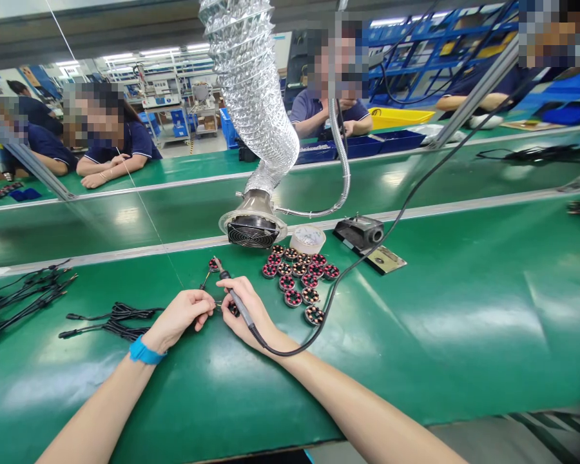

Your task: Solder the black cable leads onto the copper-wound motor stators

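Note:
My right hand is closed around a soldering iron, whose tip points up and away to the left. Under the fingers of that hand, a small round motor stator is partly hidden. My left hand, with a blue band at the wrist, is closed in a pinch beside it. A thin wire shows at its fingertips, close to the stator. Just beyond both hands lies another stator with red windings, near the iron's tip. Folded black cables rest left of my left hand.
Several stators stand grouped to the right, by a roll of tape. An iron holder sits behind them. A fume extractor hangs above the green bench. More black cables lie far left. Co-workers sit opposite.

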Motion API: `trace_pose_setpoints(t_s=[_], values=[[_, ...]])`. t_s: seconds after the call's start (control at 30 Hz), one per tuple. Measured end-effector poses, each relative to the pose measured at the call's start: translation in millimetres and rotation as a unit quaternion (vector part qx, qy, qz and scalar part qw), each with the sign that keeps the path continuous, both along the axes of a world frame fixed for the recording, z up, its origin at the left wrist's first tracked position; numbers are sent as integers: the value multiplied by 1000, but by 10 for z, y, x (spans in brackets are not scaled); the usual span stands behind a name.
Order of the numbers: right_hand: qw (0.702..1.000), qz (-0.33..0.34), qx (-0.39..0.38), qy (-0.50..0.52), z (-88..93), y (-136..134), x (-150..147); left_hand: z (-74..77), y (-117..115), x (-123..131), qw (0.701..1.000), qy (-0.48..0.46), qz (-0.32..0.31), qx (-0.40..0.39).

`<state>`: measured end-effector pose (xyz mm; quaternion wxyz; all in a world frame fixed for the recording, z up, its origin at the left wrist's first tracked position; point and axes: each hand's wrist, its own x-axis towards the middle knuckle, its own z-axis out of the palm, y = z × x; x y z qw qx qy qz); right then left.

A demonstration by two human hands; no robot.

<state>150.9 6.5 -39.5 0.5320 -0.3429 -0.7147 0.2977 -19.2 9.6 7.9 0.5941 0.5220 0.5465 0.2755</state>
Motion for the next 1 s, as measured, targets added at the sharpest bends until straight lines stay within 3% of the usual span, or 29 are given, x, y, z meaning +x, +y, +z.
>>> trace_pose_setpoints(t_s=[0.67, 1.0], values=[[1000, 2, -14, -5, -33, 0, 6, 20, -25, 89, 997, 60, 39, 21], [1000, 12, -7, 6, -35, 0, 13, -60, 6, 28, 998, 9, 55, -6]])
